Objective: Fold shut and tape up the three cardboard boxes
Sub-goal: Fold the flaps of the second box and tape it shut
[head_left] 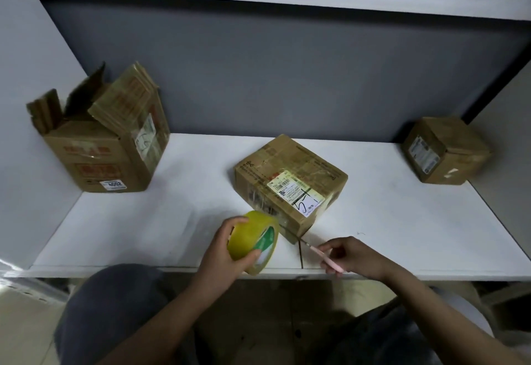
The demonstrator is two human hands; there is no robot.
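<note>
Left hand (227,252): curled round the roll of yellowish tape (254,242), thumb on its outer face and fingers over the top rim, held just above the front edge of the bench (172,221).
Right hand (352,254): fingers bent round the pink handles of a pair of scissors (324,257), whose thin blades point toward the near corner of the middle box (290,183).
Middle box: flaps closed, lying turned at an angle on the bench just beyond both hands; the tape roll sits against its near left edge and the scissor tips reach its near corner. A white shipping label (296,193) with handwriting faces up.
Left box (106,146): well apart from the hands, at the far left against the side wall, top flaps standing open.
Right box (444,150): well apart, at the far right back corner, flaps closed.
Hard to make out: whether a strip of tape runs from the roll to the middle box; the blades are thin and blurred, so whether they are apart cannot be told. Printing on the boxes is mostly unreadable.
Cut off: both forearms run out of the bottom edge; the person's dark-clothed knees fill the lower view.
</note>
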